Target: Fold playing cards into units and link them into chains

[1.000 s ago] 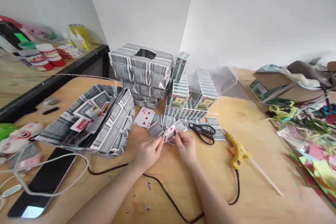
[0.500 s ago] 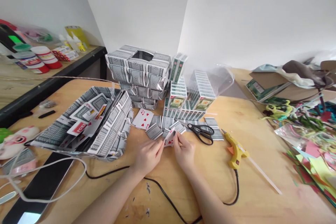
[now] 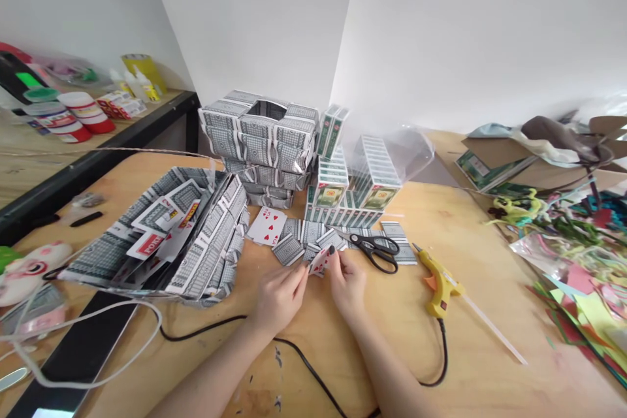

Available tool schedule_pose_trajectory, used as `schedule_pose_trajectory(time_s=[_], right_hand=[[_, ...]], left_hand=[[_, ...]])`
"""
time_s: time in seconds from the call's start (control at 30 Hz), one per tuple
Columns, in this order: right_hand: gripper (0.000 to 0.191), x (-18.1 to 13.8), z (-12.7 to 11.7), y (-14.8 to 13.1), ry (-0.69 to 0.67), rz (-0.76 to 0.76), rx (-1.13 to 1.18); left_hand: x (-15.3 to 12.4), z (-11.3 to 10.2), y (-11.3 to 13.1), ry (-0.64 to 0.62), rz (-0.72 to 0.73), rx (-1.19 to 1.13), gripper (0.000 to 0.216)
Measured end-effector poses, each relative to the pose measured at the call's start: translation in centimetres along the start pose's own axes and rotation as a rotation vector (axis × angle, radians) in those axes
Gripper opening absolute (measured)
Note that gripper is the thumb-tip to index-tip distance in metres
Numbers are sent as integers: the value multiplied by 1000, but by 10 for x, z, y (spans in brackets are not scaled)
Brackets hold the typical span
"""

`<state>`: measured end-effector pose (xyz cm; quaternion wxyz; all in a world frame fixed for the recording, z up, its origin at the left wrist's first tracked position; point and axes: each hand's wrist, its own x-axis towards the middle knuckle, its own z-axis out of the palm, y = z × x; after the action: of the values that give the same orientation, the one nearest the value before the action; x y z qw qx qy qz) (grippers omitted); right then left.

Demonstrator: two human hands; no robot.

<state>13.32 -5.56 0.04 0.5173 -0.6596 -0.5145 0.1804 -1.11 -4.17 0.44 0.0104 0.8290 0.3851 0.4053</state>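
L hand (image 3: 279, 297) & R hand (image 3: 349, 282) each pinch one red-pip card (image 3: 319, 263) in a fingertip grip, low over the counter (image 3: 490, 287) by the loose cards (image 3: 289, 249). Prob. folding it, though the view is small. A clean crease needs edges aligned & even pressure.

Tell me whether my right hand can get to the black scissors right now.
Probably yes: the scissors lie close beside the right hand with nothing standing between them, but that hand is pinching a card together with the left hand.
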Motion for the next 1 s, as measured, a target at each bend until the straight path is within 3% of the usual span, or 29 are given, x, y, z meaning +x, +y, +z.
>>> schedule_pose_trajectory(time_s=[0.23, 0.4, 0.53, 0.77, 0.87, 1.0], right_hand=[[20, 3, 1, 3, -284, 59, 329], [18, 4, 3, 4, -309, 40, 224], [19, 1, 4, 2, -242, -71, -9], [23, -12, 13, 1, 25, -256, -447], [21, -11, 12, 1, -16, -232, -337], [20, -3, 8, 2, -173, -66, 6]], left_hand=[[2, 0, -5, 80, -171, -65, 18], [4, -1, -8, 64, -192, -63, 21], [3, -1, -6, 54, -183, -82, 22], [0, 0, 4, 26, -162, -149, 24], [2, -1, 3, 51, -217, -123, 23], [5, -3, -1, 53, -267, -97, 23]])
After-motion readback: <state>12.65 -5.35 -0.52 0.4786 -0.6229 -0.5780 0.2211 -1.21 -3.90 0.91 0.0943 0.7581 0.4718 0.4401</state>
